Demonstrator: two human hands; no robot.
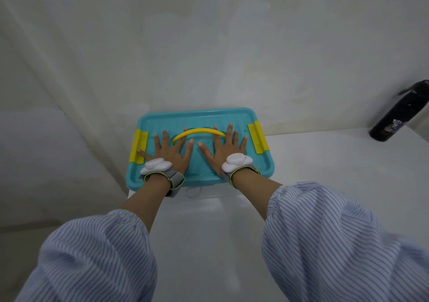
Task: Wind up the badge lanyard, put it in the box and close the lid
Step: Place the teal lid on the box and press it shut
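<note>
Surroundings: a white table [325,162] is carrying the whole setup; a pale draped cloth [162,46] is hanging as a backdrop behind and to the left; a black bottle [399,113] is leaning at the far right, well apart from the box, its label bearing white and red marks too blurred to read.

Obstructions: two striped blue-and-white sleeves [336,243] are filling the near part of the view; each wrist is wearing a grey strap with a white rounded device [236,161]; the hands themselves are covering the middle of the lid.

Task item, box [209,192]: a pale translucent body is showing only just below the near edge of the lid; a thin looped cord [192,191] is appearing faintly through that near wall, so the lanyard is seeming to lie inside, though little of it can be made out.

Lid [199,118]: teal, rectangular, with a raised rim; it is sitting on top of the box; a yellow arched handle [199,133] is lying across its centre; one yellow latch [139,146] is sitting at the left end, another yellow latch [258,139] at the right end.

Hands: the left hand [170,152] is lying flat on the lid, fingers spread wide, gripping nothing, its smallest finger touching the left latch; the right hand [224,148] is lying flat likewise, fingers splayed, holding nothing; the two thumbs are pointing toward each other, close but apart.
</note>
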